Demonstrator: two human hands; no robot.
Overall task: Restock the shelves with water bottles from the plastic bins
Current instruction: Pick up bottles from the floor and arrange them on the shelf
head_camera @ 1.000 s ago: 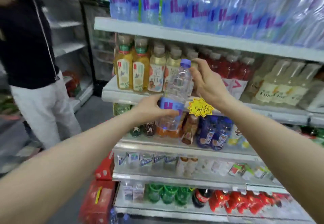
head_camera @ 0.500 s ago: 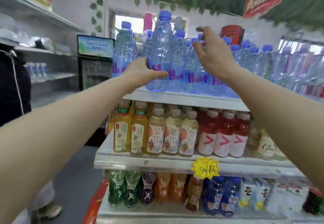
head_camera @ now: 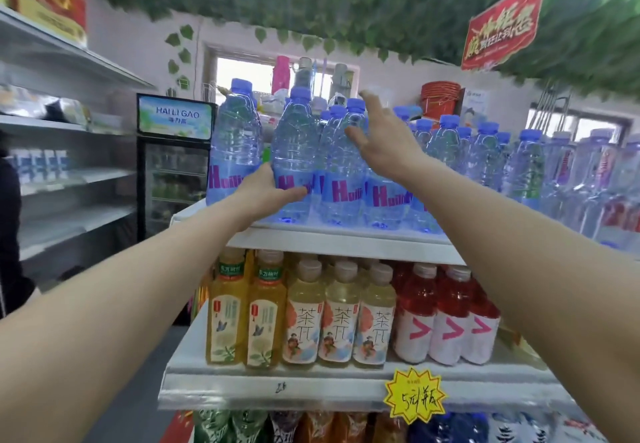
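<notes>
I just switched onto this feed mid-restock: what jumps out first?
Two bare arms reach up to the top shelf, crowded with blue-capped water bottles. The left hand grips the labelled lower part of a large water bottle at the front edge, while the right hand hovers open among the bottle necks beside it. On the shelf below stand yellow tea bottles and red drink bottles, with a yellow starburst price tag under them.

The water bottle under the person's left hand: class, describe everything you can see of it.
The water bottle is clear, ribbed plastic with a blue cap and a blue label printed with purple letters. It stands upright at the front edge of the top shelf, beside other bottles of the same kind. The left hand grips its lower part over the label, thumb across the front. The right hand is apart from it, at the neighbouring bottles.
</notes>
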